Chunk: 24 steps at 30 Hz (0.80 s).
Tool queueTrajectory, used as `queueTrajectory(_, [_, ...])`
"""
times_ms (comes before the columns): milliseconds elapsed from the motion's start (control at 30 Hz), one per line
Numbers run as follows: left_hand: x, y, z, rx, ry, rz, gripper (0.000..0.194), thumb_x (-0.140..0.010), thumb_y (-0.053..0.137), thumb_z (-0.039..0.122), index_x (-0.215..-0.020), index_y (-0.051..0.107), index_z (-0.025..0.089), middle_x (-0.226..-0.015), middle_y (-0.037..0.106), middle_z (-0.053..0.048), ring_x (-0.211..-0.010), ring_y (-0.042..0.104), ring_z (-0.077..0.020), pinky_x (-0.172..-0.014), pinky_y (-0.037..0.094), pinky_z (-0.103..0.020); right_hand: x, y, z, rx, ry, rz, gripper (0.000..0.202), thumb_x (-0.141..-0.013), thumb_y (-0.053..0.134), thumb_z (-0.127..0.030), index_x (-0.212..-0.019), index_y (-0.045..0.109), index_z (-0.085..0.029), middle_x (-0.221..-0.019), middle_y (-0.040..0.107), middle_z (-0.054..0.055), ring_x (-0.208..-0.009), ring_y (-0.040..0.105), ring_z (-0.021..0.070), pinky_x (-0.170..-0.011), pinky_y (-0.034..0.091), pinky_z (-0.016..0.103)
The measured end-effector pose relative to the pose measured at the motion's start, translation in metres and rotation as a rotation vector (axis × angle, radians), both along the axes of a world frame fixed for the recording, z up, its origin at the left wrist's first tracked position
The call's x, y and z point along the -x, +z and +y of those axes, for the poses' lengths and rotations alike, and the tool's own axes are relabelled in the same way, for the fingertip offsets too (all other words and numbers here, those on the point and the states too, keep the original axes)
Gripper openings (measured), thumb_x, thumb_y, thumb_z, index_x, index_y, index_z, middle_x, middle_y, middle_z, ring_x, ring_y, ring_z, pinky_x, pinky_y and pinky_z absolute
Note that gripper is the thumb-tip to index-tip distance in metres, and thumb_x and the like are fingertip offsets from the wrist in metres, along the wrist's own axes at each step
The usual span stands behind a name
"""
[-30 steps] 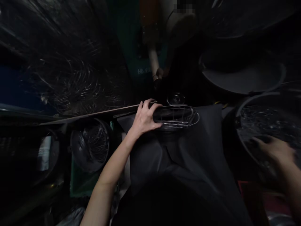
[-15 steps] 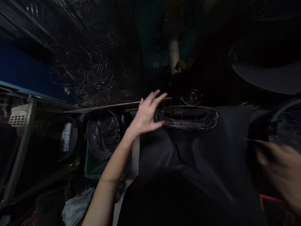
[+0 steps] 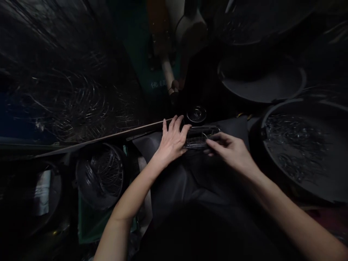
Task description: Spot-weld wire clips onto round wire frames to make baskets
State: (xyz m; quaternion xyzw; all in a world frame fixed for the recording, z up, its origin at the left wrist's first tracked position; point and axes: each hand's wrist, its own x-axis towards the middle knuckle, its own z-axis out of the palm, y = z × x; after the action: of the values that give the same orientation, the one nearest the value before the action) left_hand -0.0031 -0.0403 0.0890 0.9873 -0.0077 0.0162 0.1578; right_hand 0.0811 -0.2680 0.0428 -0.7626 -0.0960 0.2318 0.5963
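Right hand (image 3: 230, 148) brought wire piece (image 3: 204, 135) to basket (image 3: 197, 142).

The left hand (image 3: 172, 141), fingers spread, is at the left end of 1 wire basket (image 3: 196, 140); the right hand (image 3: 227, 146) pinches 1 small wire piece (image 3: 204, 135).

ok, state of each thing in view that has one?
Left hand, open, fingers spread at basket
Right hand, pinching small curved wire
Wire basket, partly hidden by hands
Right-hand bin, uncovered, holding small metal pieces
Left bucket, uncovered, holding curved wires
Green crate, partly hidden
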Motion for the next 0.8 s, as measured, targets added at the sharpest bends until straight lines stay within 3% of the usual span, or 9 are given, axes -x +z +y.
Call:
queueTrajectory(100, [0.0, 0.005, -0.004, -0.057, 0.002, 0.015, 0.07, -0.07, 0.072, 0.013, -0.133, 0.042, 0.015, -0.151, 0.032, -0.023, -0.144, 0.027, -0.0387, -0.114, 0.017, -0.067, 0.003, 0.011, 0.043, 0.058, 0.061, 0.047, 0.037, -0.075, 0.071, -0.05, -0.088, 0.064, -0.017, -0.073, 0.068, 0.004, -0.065, 0.067, 0.0196, -0.058, 0.054, 0.03])
queueTrajectory(167, [-0.001, 0.005, -0.005, -0.089, 0.016, 0.006, 0.065, -0.071, 0.067, 0.009, -0.131, 0.044, 0.015, -0.149, 0.036, -0.023, -0.141, 0.032, -0.038, -0.114, 0.019, -0.067, 0.006, 0.021, 0.059, 0.171, 0.038, -0.043, 0.032, -0.077, 0.068, -0.048, -0.086, 0.064, -0.017, -0.069, 0.066, 0.002, -0.061, 0.064, 0.0169, -0.058, 0.052, 0.028])
queueTrajectory(267, [-0.001, 0.003, -0.002, -0.113, 0.037, -0.031, 0.061, -0.072, 0.064, 0.007, -0.13, 0.046, 0.016, -0.147, 0.039, -0.022, -0.14, 0.035, -0.0368, -0.114, 0.022, -0.066, 0.012, 0.039, 0.071, 0.31, -0.002, -0.23, 0.025, -0.079, 0.064, -0.043, -0.081, 0.064, -0.018, -0.061, 0.061, -0.001, -0.051, 0.056, 0.0119, -0.055, 0.046, 0.025])
queueTrajectory(433, [0.0, 0.011, 0.004, -0.106, 0.074, -0.097, 0.061, -0.072, 0.061, 0.005, -0.13, 0.045, 0.016, -0.145, 0.041, -0.021, -0.139, 0.037, -0.0356, -0.113, 0.026, -0.065, 0.014, 0.058, 0.086, 0.258, 0.006, -0.387, 0.023, -0.08, 0.058, -0.041, -0.075, 0.061, -0.018, -0.069, 0.064, 0.001, -0.055, 0.056, 0.0116, -0.057, 0.043, 0.023])
queueTrajectory(600, [-0.005, 0.011, 0.007, -0.079, 0.104, -0.142, 0.058, -0.072, 0.064, 0.007, -0.127, 0.045, 0.016, -0.144, 0.041, -0.021, -0.14, 0.036, -0.0348, -0.114, 0.026, -0.063, 0.008, 0.06, 0.093, 0.239, 0.031, -0.501, 0.024, -0.082, 0.057, -0.04, -0.074, 0.061, -0.019, -0.071, 0.066, 0.002, -0.06, 0.058, 0.0129, -0.062, 0.044, 0.024])
queueTrajectory(800, [-0.008, 0.013, 0.012, -0.089, 0.153, -0.205, 0.057, -0.074, 0.063, 0.005, -0.127, 0.044, 0.015, -0.145, 0.038, -0.022, -0.142, 0.031, -0.0384, -0.113, 0.028, -0.063, 0.002, 0.053, 0.095, 0.24, 0.002, -0.547, 0.024, -0.081, 0.06, -0.042, -0.078, 0.064, -0.019, -0.076, 0.068, 0.001, -0.06, 0.059, 0.0127, -0.057, 0.043, 0.023])
